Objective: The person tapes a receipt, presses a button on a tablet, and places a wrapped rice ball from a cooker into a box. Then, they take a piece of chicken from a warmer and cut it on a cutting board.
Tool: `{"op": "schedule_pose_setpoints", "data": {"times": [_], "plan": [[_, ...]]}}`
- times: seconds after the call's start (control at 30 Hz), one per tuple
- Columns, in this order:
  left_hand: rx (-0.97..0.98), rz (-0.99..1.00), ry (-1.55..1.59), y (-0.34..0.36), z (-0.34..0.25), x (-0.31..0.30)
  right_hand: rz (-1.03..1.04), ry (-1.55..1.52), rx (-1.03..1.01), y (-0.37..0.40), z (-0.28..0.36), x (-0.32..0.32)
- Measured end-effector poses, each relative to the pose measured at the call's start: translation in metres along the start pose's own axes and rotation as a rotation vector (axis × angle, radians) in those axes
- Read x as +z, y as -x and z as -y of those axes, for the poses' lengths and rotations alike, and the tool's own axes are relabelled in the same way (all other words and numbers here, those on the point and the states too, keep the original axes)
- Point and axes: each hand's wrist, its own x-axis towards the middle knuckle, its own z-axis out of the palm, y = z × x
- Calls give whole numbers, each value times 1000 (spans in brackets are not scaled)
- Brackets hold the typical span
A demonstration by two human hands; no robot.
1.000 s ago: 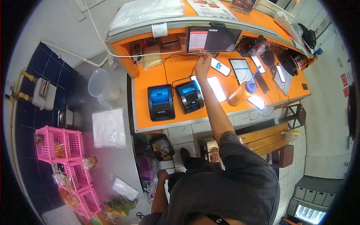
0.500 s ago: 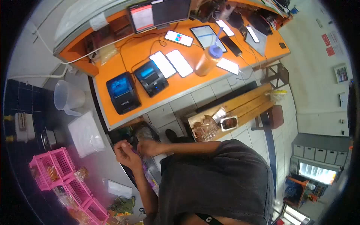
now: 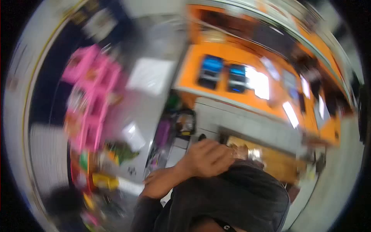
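Motion blurs the view. My left hand [image 3: 208, 158] is in front of my dark grey shirt [image 3: 232, 193], at its upper edge near the right sleeve. Its fingers are bent and close together, and whatever lies under them is hidden. A small part of my right hand [image 3: 154, 176] shows behind the left forearm, beside the metal counter; its fingers are too hidden and smeared to read.
On the left, a metal counter [image 3: 145, 108] carries pink baskets [image 3: 94, 116], a white packet [image 3: 150, 75] and yellow packages [image 3: 105, 181]. An orange desk [image 3: 185, 79] with two black printers and lit phones stands behind. A wooden bench [image 3: 280, 164] is at right.
The view has swung left, showing more of the counter. My left hand has moved across to the right sleeve. My right hand, formerly raised beside it, is now mostly hidden behind the left forearm.
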Motion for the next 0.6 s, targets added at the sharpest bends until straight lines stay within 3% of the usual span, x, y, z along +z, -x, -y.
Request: {"op": "schedule_pose_setpoints", "data": {"times": [0.1, 0.27, 0.33, 0.43, 0.6], "plan": [[-61, -1, -212, 57, -55, -52, 253, 20, -2, -53, 23, 101], [-362, -62, -616, 178, -192, -136, 700, 106, 87, -96, 6, 319], [-484, -180, -749, 214, -262, -155, 879, 139, 156, -87, -11, 406], [-630, -128, -945, 252, -363, -196, 1129, 202, 243, -66, -22, 520], [-881, -336, -1235, 324, -481, -211, 1486, 314, 373, -36, -46, 645]]}}
